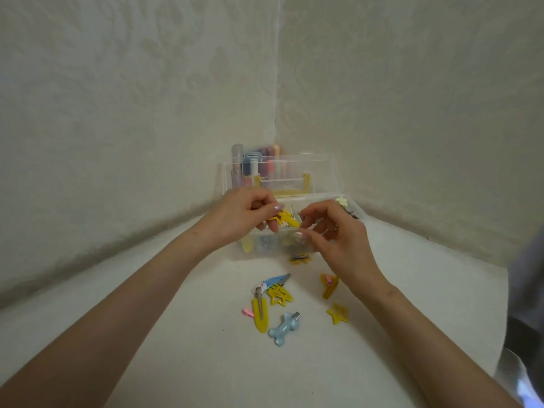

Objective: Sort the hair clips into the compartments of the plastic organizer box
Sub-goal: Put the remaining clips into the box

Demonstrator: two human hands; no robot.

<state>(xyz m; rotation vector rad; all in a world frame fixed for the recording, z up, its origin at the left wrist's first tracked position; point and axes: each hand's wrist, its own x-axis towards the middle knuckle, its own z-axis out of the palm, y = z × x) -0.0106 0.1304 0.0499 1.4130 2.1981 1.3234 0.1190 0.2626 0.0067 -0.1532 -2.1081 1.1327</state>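
**Yellow clip held over the box, not yet dropped**

I pinched a yellow clip (pixel 284 217) in my left hand (pixel 244 213), thumb and fingers curled on it, just above the open organizer box (pixel 265 245). My right hand (pixel 335 234) hovered at three o'clock from the clip, fingers curled near its tip. I could not tell whether it gripped anything. I judged this the placing step: next I had to choose a compartment and release cleanly. At six o'clock from the box, a long yellow clip (pixel 260 313), a blue bone-shaped clip (pixel 284 328) and a yellow star clip (pixel 338 313) lay loose on the table (pixel 176 348).
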